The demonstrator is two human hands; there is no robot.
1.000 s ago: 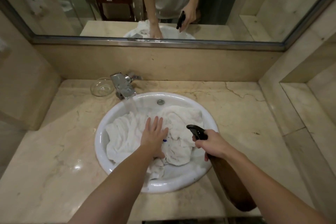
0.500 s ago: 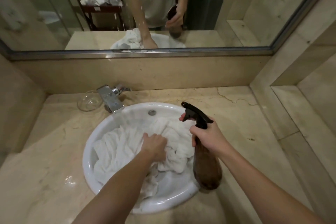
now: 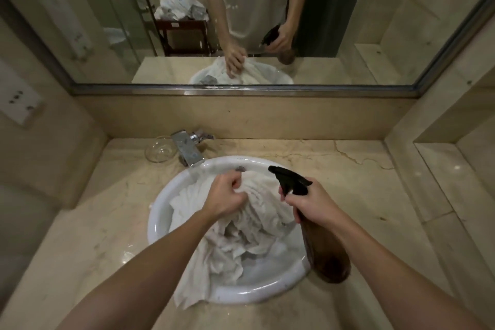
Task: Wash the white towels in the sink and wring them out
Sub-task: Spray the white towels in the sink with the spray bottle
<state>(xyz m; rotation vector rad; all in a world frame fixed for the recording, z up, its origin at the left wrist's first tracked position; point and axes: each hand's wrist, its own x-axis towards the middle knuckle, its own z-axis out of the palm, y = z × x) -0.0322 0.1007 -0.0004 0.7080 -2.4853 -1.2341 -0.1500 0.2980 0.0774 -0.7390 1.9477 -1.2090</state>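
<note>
We see our left hand bunched over the towels, its grip pinching a fold of the white cloth and lifting it above the middle of the sink. The towels lie heaped in the round white basin, wet and crumpled, filling most of it, and one end hangs over the near rim onto the worktop. Our right hand is curled round the neck of a spray bottle, the grip closed on it just below the black trigger head, whose nozzle points left toward the back of the basin. The bottle's brown body slants down toward us over the basin's right rim. The two hands are close together, with a ridge of towel between them. A chrome tap stands at the back left of the basin, and a clear glass dish sits just beside it on the marble. The overflow hole shows on the far wall of the basin, just beyond our left knuckles. Above the worktop the mirror repeats both hands, the towel and the bottle, and farther back in it a pile of white cloth rests on a dark wooden stand.
</note>
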